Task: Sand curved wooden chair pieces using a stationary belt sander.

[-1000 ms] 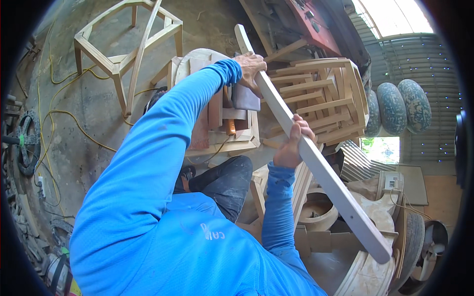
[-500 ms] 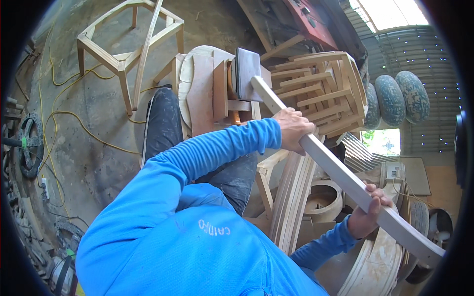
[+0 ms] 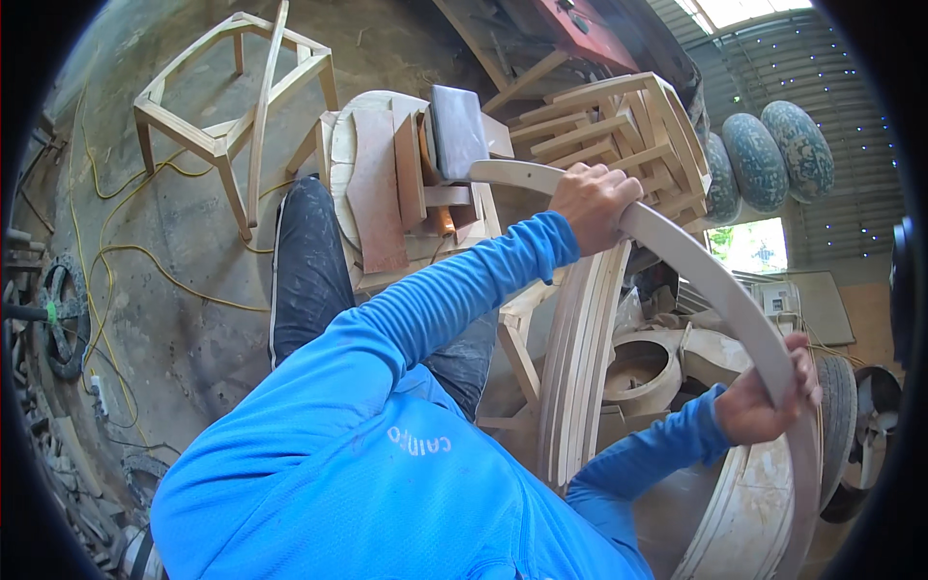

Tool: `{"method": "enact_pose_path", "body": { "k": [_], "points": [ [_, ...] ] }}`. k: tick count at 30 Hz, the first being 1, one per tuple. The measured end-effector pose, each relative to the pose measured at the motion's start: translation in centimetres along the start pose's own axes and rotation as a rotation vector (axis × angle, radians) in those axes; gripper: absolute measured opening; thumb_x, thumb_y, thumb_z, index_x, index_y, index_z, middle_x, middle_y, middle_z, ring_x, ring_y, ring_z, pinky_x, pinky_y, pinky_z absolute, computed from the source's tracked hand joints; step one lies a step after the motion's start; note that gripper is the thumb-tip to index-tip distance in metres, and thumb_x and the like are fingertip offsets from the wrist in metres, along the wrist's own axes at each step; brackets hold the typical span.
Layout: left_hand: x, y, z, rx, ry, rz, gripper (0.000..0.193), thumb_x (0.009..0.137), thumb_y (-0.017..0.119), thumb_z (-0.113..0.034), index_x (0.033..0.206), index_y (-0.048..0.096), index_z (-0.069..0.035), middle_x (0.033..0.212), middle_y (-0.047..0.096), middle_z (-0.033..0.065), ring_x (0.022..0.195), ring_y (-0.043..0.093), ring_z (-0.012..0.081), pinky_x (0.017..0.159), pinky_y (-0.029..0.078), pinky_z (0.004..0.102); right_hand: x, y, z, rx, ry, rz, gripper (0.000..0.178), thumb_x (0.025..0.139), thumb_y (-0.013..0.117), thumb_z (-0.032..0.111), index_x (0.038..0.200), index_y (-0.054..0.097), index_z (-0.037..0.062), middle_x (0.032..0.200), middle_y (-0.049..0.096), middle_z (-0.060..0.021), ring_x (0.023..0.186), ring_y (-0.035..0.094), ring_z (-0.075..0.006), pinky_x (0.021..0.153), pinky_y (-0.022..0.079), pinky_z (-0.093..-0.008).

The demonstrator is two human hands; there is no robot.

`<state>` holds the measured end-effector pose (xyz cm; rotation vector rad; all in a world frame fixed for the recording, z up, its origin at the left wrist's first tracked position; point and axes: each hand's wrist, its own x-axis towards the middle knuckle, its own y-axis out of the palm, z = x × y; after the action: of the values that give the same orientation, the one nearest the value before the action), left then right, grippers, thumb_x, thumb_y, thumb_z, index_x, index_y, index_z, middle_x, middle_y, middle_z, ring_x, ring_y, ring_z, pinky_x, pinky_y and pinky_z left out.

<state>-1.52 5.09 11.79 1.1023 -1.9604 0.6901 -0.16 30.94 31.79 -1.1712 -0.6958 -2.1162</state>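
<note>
My left hand [image 3: 596,207] is wrapped round a long curved wooden piece [image 3: 691,253], closer to its far end. My right hand [image 3: 773,394] grips the same piece lower down, with the fingers curled over its outer edge. A small hole shows near the far tip, and the near end runs down toward the bottom right. That far tip lies at the lower corner of a grey, flat-faced rectangular pad [image 3: 458,133], and whether they touch I cannot tell. The pad stands among upright boards [image 3: 410,172] on a wooden bench [image 3: 372,184].
A six-sided wooden frame [image 3: 184,124] stands at the far left near a yellow cord [image 3: 179,285]. Stacked wooden frames [image 3: 619,135] are beyond my left hand. A bundle of curved strips [image 3: 585,367] leans between my arms. Curved pieces [image 3: 739,512] and a tyre [image 3: 837,425] are at right.
The wooden piece has been rolled over in my hands, so its curve now bows outward. My right hand has shifted right and up along with it. The view has moved slightly.
</note>
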Motion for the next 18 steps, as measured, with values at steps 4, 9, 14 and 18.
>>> {"method": "enact_pose_path", "body": {
  "k": [4,9,14,18],
  "points": [
    [1.8,-0.3,0.8,-0.006,-0.017,-0.087,0.026,0.071,0.079,-0.02,0.091,0.065,-0.013,0.082,0.068,0.0071,0.08,0.068,0.0288,0.069,0.051,0.0449,5.7,-2.6,-1.3,0.14,0.103,0.096,0.019,0.08,0.07,0.001,0.094,0.066,0.0147,0.094,0.057,0.0012,0.105,0.056,-0.0178,0.128,0.018,-0.0534],
    [5.0,-0.7,4.7,0.059,-0.103,-0.149,0.024,0.07,0.078,-0.017,0.089,0.064,-0.013,0.082,0.067,0.0082,0.081,0.068,0.0311,0.073,0.053,0.0453,12.0,1.2,-5.7,0.05,0.17,0.178,0.018,0.08,0.065,-0.001,0.092,0.068,0.0126,0.098,0.06,-0.0033,0.106,0.057,-0.0217,0.128,0.015,-0.0592],
    [6.2,-0.9,8.4,0.069,-0.031,-0.185,0.03,0.066,0.08,-0.016,0.091,0.064,-0.014,0.084,0.069,0.007,0.083,0.069,0.0296,0.073,0.054,0.0438,10.6,3.2,-8.4,0.044,0.122,0.222,0.019,0.08,0.066,0.001,0.094,0.068,0.0138,0.096,0.061,-0.0045,0.112,0.058,-0.0251,0.127,0.016,-0.0621],
    [5.8,-0.3,11.5,0.078,0.13,-0.111,0.036,0.063,0.084,-0.018,0.092,0.064,-0.016,0.085,0.068,0.0038,0.084,0.069,0.0262,0.076,0.053,0.0402,2.2,3.6,-9.3,-0.077,0.101,0.06,0.014,0.088,0.073,0.013,0.1,0.068,0.0182,0.124,0.067,-0.0139,0.129,0.054,-0.0337,0.123,0.02,-0.0703]
  ]
}}
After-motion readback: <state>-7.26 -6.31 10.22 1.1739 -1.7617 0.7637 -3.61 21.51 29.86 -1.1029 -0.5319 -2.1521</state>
